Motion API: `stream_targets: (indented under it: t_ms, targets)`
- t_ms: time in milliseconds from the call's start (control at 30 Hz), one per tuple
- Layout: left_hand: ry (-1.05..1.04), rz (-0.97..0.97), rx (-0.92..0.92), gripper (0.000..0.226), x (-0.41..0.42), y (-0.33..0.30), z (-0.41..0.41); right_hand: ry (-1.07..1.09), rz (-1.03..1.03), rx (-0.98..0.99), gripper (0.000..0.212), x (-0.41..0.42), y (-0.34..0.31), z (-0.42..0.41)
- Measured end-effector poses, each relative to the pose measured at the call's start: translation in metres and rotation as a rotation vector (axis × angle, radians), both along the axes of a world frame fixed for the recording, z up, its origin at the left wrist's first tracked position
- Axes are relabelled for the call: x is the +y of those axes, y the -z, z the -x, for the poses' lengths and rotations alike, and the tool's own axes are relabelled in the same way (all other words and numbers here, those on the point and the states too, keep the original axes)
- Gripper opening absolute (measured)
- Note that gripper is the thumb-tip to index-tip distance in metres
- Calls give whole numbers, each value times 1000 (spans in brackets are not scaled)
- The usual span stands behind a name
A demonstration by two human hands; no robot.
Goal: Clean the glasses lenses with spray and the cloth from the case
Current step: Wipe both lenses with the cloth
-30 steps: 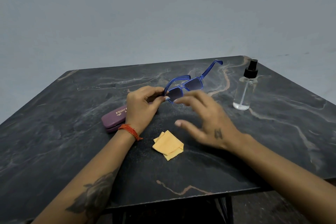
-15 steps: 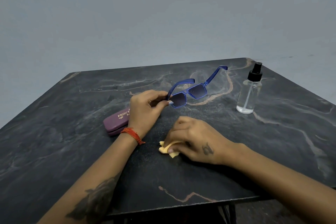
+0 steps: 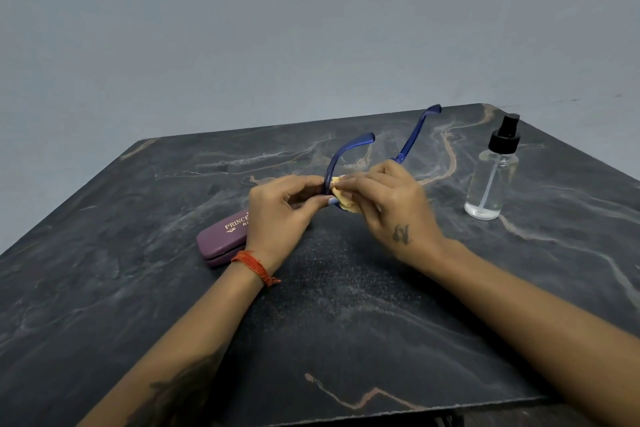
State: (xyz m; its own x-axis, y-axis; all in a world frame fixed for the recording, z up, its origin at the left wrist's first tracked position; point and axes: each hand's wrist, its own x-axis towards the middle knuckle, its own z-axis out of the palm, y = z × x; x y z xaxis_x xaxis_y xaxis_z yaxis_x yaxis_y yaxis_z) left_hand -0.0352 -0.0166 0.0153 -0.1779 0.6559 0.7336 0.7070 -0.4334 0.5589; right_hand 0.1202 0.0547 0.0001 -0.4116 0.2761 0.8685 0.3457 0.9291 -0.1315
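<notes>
While the left hand [image 3: 282,210] pinches the glasses [image 3: 349,152] at the near corner of the frame, the right hand [image 3: 388,204] is closed around the yellow cloth [image 3: 343,199] and presses it against the front of the frame, where the lenses sit. Both lenses are hidden behind the fingers, so which one is being rubbed cannot be told. The glasses are held above the table [image 3: 346,340], just between the two hands, with both side arms open and pointing away from the person. That hold probably keeps the arms out of the way and leaves the lens faces turned toward the cloth. The left-hand pinch on the frame edge seems meant to steady it without smearing the glass.

The spray bottle [image 3: 491,180] stands upright well to the right of the right hand, untouched, likely set aside but within reach. The closed purple case [image 3: 223,236] lies on the table just behind the left wrist, partly covered by it. A red thread band [image 3: 254,265] circles that wrist. Judging by this, the wiping step is in hand.
</notes>
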Motion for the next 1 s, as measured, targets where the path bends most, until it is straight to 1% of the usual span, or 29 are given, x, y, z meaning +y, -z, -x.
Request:
stream_targets:
  t_ms: [67,167,367,500,600,800,1000]
  targets:
    - [-2,13,-8,22,0,0,1,-22,-5,-52,23,0,1,-1]
    - [0,47,-116,20,1,0,2,-12,-36,-170,40,0,3,-3]
    - [31,95,-211,23,-4,-2,-4,-12,-119,-109,24,2,0,-4]
    - [106,157,-297,26,-6,-5,-7,-4,-158,-100,21,0,-3,-7]
    - [197,206,-347,33,-7,-7,-7,22,-187,-87,19,-1,-4,-9]
    - [181,196,-285,31,-8,-8,-4,10,-173,-96,18,-4,-6,-9]
    - [155,195,-210,30,-5,-6,0,46,-150,-191,33,-4,-3,-3]
